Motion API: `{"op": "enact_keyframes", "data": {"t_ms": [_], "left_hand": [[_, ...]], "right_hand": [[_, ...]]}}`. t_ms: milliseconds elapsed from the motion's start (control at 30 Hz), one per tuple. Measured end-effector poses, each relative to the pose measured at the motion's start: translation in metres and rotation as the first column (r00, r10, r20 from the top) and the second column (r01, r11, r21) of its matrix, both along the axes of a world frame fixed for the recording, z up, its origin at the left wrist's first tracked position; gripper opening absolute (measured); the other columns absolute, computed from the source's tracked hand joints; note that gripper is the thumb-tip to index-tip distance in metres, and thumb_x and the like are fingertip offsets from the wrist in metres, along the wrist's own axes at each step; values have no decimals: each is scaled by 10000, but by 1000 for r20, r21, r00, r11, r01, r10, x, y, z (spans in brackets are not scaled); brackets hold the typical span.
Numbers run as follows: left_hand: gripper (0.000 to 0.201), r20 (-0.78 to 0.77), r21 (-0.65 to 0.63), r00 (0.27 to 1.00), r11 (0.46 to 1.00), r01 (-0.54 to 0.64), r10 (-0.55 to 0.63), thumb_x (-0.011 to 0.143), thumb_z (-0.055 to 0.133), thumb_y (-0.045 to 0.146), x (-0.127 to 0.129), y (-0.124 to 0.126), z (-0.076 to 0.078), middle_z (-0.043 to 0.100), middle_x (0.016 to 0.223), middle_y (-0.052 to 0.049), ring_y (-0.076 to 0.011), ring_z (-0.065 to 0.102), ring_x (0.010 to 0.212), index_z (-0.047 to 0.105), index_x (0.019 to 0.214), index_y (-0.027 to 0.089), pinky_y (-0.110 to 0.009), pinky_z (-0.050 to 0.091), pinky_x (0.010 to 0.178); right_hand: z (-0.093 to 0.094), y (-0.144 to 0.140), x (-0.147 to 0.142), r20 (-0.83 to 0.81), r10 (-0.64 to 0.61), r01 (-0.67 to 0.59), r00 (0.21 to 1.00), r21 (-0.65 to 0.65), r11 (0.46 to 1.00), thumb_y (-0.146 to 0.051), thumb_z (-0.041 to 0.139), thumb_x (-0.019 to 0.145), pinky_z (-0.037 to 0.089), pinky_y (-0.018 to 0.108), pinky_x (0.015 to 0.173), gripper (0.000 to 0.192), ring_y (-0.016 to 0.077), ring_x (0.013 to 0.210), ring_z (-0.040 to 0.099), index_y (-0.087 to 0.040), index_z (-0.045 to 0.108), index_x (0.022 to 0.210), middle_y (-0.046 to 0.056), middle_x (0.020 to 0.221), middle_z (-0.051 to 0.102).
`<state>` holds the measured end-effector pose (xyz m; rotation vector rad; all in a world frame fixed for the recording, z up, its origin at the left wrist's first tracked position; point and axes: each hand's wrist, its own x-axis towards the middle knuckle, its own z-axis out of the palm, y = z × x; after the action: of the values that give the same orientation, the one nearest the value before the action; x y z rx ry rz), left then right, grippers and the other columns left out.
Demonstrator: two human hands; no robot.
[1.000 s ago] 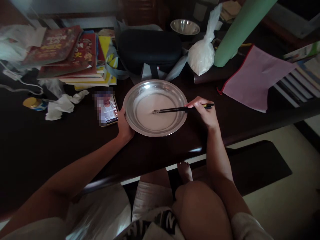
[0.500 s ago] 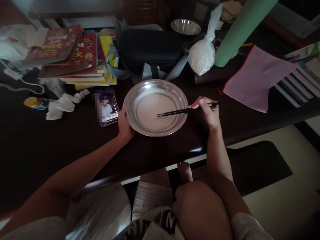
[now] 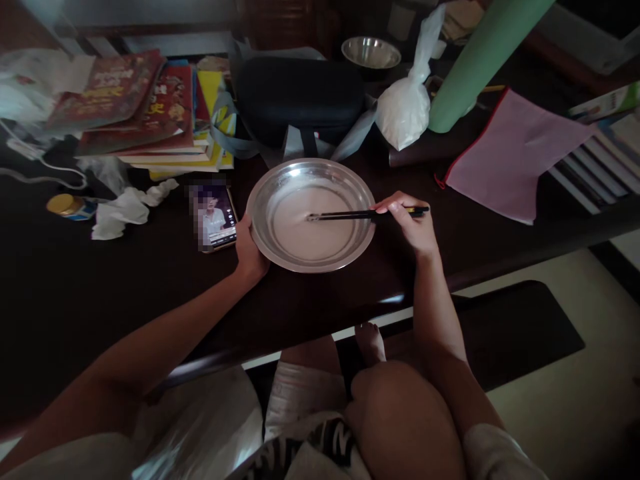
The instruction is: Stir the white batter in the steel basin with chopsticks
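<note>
A shiny metal bowl stands on the dark table and contains a pale, milky liquid. My left hand grips the bowl's left rim, thumb at the edge and the other fingers hidden beneath it. Black chopsticks are pinched together in my right hand, at the bowl's right side. Their tips dip into the liquid near the middle of the bowl. Just left of my left hand lies a phone with its screen lit.
Behind the bowl sits a black case. A tied bag of white powder, a green cylinder and a small metal bowl stand farther back. Stacked books, crumpled tissue and a jar lie left, a pink mesh bag right.
My right hand has shifted slightly left and up, and the chopstick tips have moved left and a little away from me through the liquid. My left hand and the bowl stay nearly still.
</note>
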<state>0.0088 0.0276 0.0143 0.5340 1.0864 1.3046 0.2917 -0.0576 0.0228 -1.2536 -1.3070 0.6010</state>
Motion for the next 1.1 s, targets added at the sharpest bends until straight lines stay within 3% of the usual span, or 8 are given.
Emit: {"op": "enact_keyframes", "data": {"t_ms": [100,267,433,600,733,933,1100], "left_hand": [[320,1,21,1000,1000,7,-7,931,640,407,-1,1,-3,745,780,-68,-317,765,1065,570,671,234,-433,646,964],[317,-3,10,1000,1000,-2,2,929,631,412,-1,1,-4,727,769,-69,-321,763,1063,562,676,235,-451,643,974],[341,10,-17,1000,1000,-7,7,992,521,328,0,-1,2,716,753,-63,-277,771,978,575,670,229,-433,639,980],[322,20,-5,1000,1000,-13,13,967,596,356,0,0,0,669,668,-33,-278,766,1024,565,664,254,-383,645,965],[304,33,18,999,1000,0,-1,941,643,377,-2,1,-4,702,705,-49,-300,764,1059,585,671,249,-398,651,962],[325,47,6,999,1000,-11,11,931,674,391,-2,2,-5,665,641,-19,-279,775,1000,567,662,245,-368,653,953],[343,46,5,999,1000,-26,25,966,617,344,0,2,-2,671,658,-30,-278,765,1031,544,649,233,-388,647,979]], "right_hand": [[0,0,0,-52,-85,86,995,16,996,-694,697,919,652,428,849,459,219,797,799,-295,771,705,-2,749,794],[0,-1,0,-2,35,-36,999,-25,999,-700,731,889,655,425,877,417,215,835,802,-310,811,762,-3,816,819],[0,-1,0,-70,-66,67,995,19,998,-675,703,928,647,419,852,442,211,793,802,-293,775,719,-8,753,793],[1,-1,0,-7,42,-43,999,-21,999,-695,741,885,645,418,882,406,217,856,809,-311,816,774,-4,819,821],[2,-1,-1,-39,-73,74,997,5,997,-693,704,915,647,422,882,450,222,845,810,-292,775,725,1,780,803],[-1,-1,0,-9,43,-43,999,5,999,-646,746,908,642,395,864,380,205,846,809,-296,822,782,1,825,822],[0,-1,0,-78,-39,43,996,56,997,-605,717,951,637,381,816,396,191,770,797,-292,798,723,-12,746,799]]}}
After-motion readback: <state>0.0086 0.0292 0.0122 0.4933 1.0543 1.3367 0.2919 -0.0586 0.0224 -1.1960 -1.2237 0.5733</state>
